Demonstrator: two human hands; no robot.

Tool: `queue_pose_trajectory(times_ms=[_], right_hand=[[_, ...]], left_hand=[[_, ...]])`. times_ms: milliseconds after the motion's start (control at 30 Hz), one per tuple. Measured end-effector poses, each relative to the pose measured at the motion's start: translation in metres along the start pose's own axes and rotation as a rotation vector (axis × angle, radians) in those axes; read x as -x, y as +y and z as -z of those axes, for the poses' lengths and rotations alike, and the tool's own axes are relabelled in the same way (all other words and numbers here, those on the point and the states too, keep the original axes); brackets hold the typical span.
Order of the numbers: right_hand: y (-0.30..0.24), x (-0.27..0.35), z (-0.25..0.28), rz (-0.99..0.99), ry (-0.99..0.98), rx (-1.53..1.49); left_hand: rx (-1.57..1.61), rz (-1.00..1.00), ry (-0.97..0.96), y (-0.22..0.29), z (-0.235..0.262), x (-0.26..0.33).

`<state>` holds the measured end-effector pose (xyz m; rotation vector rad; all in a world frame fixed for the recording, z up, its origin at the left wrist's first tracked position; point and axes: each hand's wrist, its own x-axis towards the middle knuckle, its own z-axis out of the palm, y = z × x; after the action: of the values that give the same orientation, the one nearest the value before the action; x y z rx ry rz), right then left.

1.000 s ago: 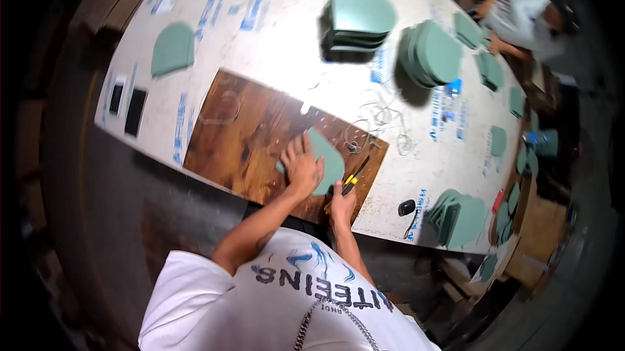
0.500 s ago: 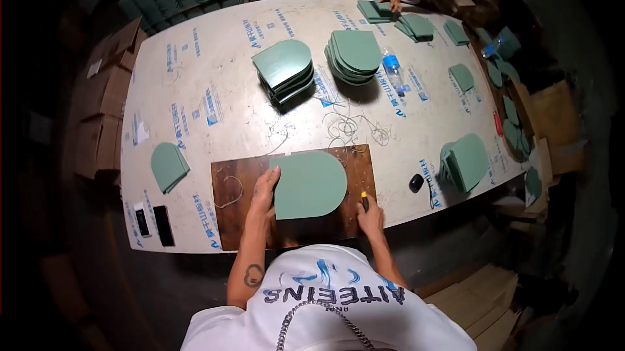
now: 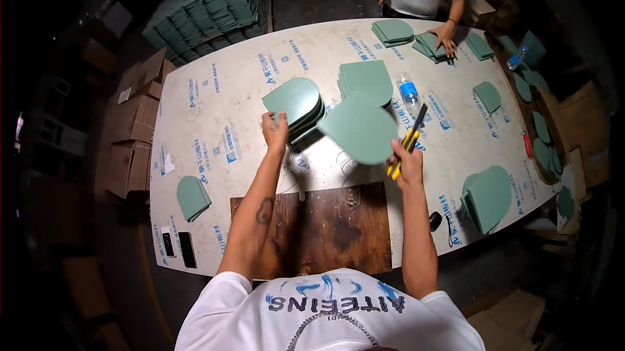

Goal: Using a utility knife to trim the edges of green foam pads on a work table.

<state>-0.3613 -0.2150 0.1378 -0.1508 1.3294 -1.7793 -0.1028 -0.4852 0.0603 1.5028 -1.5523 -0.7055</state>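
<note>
In my right hand (image 3: 408, 165) is a yellow-and-black utility knife (image 3: 416, 131), its dark end pointing up and away. The same hand pinches the near right edge of a green round-ended board (image 3: 360, 128), raised and tilted above the table. My left hand (image 3: 275, 129) grips the near left corner of the top board on a green stack (image 3: 293, 100), thumb uppermost. Just behind the raised board stands another stack of green boards (image 3: 366, 77), partly hidden by it. A brown wooden board (image 3: 325, 234) lies bare in front of me.
Beside the stacks lies a water bottle (image 3: 408, 90). Further green boards rest at right (image 3: 488, 198) and left (image 3: 193, 198), with two phones (image 3: 187, 249) near the left edge. Across the table (image 3: 221, 97), a co-worker's hand (image 3: 445, 38) touches boards. Loose string lies near the wooden board.
The green board has left the wooden board and moved forward in my right hand with the knife. My left hand let go of it and reached the left stack. The co-worker's hand moved right.
</note>
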Motion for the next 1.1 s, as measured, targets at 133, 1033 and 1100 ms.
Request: queue_pose_trajectory(times_ms=[133,1033,1100], right_hand=[[-0.009,-0.083,-0.003,0.139,0.203,-0.054],[0.097,0.059,0.080,0.013,0.299,0.139],[0.119,0.113,0.101,-0.014,0.378,0.128]], left_hand=[[-0.312,0.204,-0.191,-0.006,-0.038,-0.020],[0.559,0.227,-0.733,0.042,0.111,0.005],[0.544,0.299,-0.792,0.027,0.124,0.039]])
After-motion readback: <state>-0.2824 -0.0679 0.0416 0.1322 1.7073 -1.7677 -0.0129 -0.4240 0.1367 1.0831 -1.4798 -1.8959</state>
